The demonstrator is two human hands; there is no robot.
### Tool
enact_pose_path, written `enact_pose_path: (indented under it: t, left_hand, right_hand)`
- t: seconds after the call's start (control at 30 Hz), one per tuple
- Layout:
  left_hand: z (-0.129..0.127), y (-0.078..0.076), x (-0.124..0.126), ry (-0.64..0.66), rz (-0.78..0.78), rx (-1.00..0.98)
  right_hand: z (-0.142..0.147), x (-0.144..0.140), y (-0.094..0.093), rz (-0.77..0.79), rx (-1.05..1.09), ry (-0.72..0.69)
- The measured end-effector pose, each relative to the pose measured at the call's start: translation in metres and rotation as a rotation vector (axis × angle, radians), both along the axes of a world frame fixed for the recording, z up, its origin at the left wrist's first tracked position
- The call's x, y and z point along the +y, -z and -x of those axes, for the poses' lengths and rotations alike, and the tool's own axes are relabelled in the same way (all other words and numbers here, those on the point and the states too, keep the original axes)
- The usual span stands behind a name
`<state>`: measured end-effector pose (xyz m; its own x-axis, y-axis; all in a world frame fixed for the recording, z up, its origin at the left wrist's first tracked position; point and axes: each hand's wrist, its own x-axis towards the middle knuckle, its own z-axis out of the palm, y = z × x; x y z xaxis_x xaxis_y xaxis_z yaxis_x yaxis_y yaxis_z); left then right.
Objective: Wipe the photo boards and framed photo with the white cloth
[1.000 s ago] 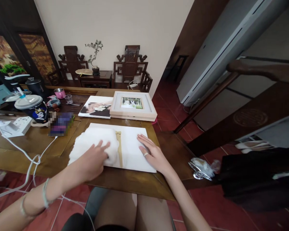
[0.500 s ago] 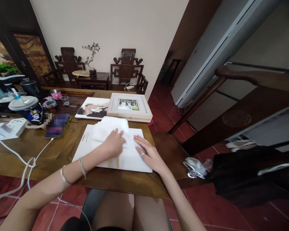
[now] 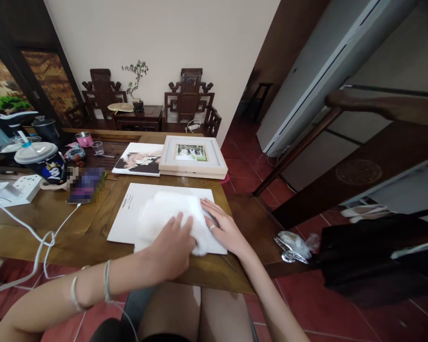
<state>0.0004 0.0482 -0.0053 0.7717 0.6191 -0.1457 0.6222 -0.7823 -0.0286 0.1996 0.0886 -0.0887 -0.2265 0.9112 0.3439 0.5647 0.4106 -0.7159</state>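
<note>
L hand (image 3: 173,247) palm-down, R hand (image 3: 224,229) flat nearby; both forearms (image 3: 264,285) angled fwd.

A plain pale wall (image 3: 157,33) is filling the background, with two carved dark-wood chairs (image 3: 191,85) standing against it. Between them a small side table (image 3: 151,112) is holding a potted bonsai (image 3: 135,76). At left, a dark cabinet (image 3: 46,71) is showing pictorial panels. Red tiles (squared off by pale grout) are covering the floor (image 3: 306,299). At right, a large wooden chair (image 3: 358,147) with a round emblem is slanting across tall grey panels (image 3: 303,95), while a dim passage is receding behind the wall's edge.
</note>
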Motion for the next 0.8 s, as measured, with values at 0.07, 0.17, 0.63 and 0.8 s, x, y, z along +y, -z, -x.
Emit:
enact_pose_path:
  t: [0.07, 0.17, 0.63, 0.8]
  left_hand:
    - [-0.005, -0.001, 0.032, -0.043, -0.023, -0.01]
    - [-0.012, 0.006, 0.069, -0.067, -0.035, -0.026]
    - [-0.016, 0.013, -0.033, 0.025, -0.171, 0.076]
    - [-0.006, -0.002, -0.043, 0.114, -0.042, 0.093]
  right_hand:
    - [0.0, 0.001, 0.001, 0.0, 0.008, 0.007]
    - [-0.001, 0.002, 0.002, 0.005, 0.014, 0.016]
    - [-0.004, 0.003, 0.006, -0.034, -0.002, -0.001]
    - [-0.004, 0.003, 0.006, -0.037, -0.017, -0.021]
